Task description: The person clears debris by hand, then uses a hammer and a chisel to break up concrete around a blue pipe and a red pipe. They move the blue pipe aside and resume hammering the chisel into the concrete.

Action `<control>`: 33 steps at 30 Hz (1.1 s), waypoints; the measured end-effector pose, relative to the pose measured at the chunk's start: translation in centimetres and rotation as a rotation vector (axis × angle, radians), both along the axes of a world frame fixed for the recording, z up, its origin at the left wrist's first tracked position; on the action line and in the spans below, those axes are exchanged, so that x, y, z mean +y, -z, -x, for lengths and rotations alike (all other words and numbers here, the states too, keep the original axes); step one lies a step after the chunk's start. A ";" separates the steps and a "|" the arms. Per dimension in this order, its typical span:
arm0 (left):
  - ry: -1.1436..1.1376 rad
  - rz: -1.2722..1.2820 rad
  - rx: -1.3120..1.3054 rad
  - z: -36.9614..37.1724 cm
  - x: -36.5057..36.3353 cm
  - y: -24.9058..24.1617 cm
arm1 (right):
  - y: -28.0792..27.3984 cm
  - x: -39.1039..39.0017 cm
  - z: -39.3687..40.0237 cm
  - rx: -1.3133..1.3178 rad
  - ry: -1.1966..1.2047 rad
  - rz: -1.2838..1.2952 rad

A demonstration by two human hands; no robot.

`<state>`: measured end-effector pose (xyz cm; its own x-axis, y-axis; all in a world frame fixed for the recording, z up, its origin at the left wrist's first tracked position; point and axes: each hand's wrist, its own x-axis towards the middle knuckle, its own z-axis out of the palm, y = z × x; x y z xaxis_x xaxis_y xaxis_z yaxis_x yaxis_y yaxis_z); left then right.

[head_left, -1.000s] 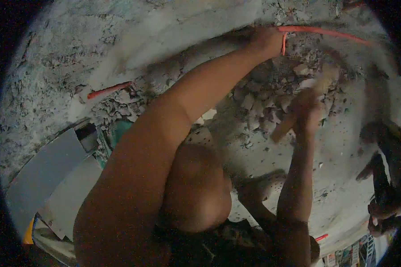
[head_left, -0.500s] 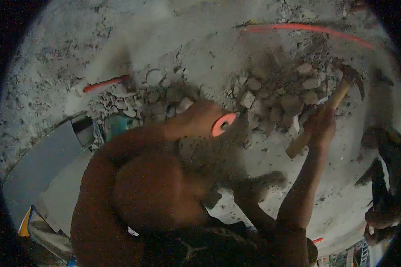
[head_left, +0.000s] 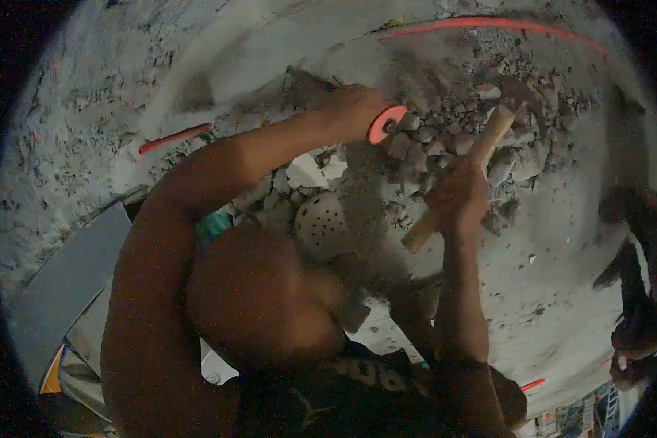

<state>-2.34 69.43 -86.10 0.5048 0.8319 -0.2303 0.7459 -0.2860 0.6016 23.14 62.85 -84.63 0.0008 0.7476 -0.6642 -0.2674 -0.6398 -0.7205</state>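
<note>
Far left: grey flat panels lie at the floor edge, with a short orange pipe stub poking out of the rough concrete wall above them.

Left hand: arm stretched up and across the view, fingers closed around a tool capped with an orange-pink disc. Only the round cap and a dark centre show past the fist; the shaft is hidden in the grip, so what kind of tool it is cannot be told. The cap sits just beside the rubble pile, at its upper left edge.

Below the arm: a bent knee, and a pale perforated sandal on the dusty floor near broken white chips.

Right hand: wrapped tightly round the wooden handle of a hammer, gripping about mid-length. Handle tilts up to the right; its butt end sticks out below the fist, and the head end is blurred over the rubble.

Top right: a long orange conduit curves along the chased wall above the rubble.
</note>
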 end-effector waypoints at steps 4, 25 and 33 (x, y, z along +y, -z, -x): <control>0.128 -0.085 0.146 0.6 -0.8 3.1 | -1.4 -1.8 1.8 0.067 0.018 0.022; -0.206 -0.280 -0.326 4.7 -8.9 -1.8 | 1.0 -4.4 3.1 -0.274 -0.288 -0.503; -0.282 -0.390 -0.371 7.0 -12.3 -1.0 | 0.5 -5.0 1.6 -0.389 -0.730 -0.197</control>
